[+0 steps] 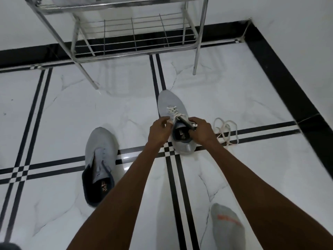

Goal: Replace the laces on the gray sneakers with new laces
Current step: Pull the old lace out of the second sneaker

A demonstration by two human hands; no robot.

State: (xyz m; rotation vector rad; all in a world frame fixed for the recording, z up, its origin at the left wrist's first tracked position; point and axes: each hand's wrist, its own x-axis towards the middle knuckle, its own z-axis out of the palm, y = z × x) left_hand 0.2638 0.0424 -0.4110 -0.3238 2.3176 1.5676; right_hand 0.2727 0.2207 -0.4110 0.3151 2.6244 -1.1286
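Both hands down at the far sneaker [177, 121], which sits on the white tiled floor [63, 105] just past the crossing of the black stripes, toe pointing toward the back wall. Left hand [159, 131] at the sneaker's left side, fingers curled, fingertips pinching the white lace [171, 110] near the upper eyelets. Right hand [202, 131] on the sneaker's right side, fingers wrapped around the collar and the dark tongue edge; can't tell if it also pinches a lace end. Lace is threaded criss-cross through the lower eyelets only, upper rows not done.

Second sneaker [100, 163] lies nearer and to the left, well apart from the first, no lace in it, tongue loose, dark lining showing, heel toward the near edge of the floor.

A loose lace [226, 131] lies in a heap on the floor just right of the right hand, across the black stripes.

Metal wire rack [133, 36] stands at the far edge of the floor against the wall's black baseboard, legs on the tiles. Person's foot in a gray sock [228, 226] with orange print at the near edge, right side
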